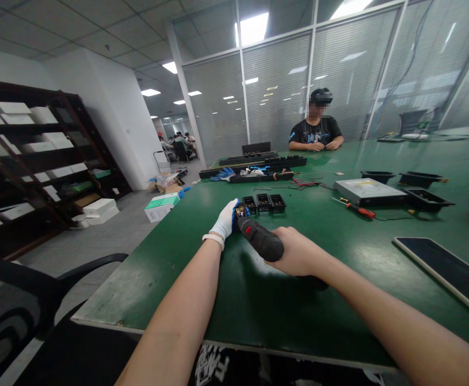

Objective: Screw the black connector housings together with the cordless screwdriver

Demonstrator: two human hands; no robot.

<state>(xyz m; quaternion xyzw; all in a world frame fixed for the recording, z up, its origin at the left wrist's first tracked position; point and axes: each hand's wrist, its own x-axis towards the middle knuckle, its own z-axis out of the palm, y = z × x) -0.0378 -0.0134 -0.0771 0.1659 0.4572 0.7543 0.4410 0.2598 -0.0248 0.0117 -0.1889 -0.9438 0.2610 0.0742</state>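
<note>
Power driver (261, 239): black, matte-looking, rounded barrel, above glossy green table (166, 268); long axis slanting, nose pointing forward-left. Bare right hand (297, 251) wrapped round it. Left hand (225, 220), white-and-blue glove (228, 213), clasps small dark part (240, 210) by the nose.

The green table (170, 268) carries three small black boxes (264, 202) in a row. To their right lie a screwdriver (365, 212), a flat metal case (365, 188) and a phone (446, 273).

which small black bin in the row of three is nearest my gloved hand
The leftmost bin, next to the gloved left hand; the middle bin and rightmost bin stand farther.
</note>
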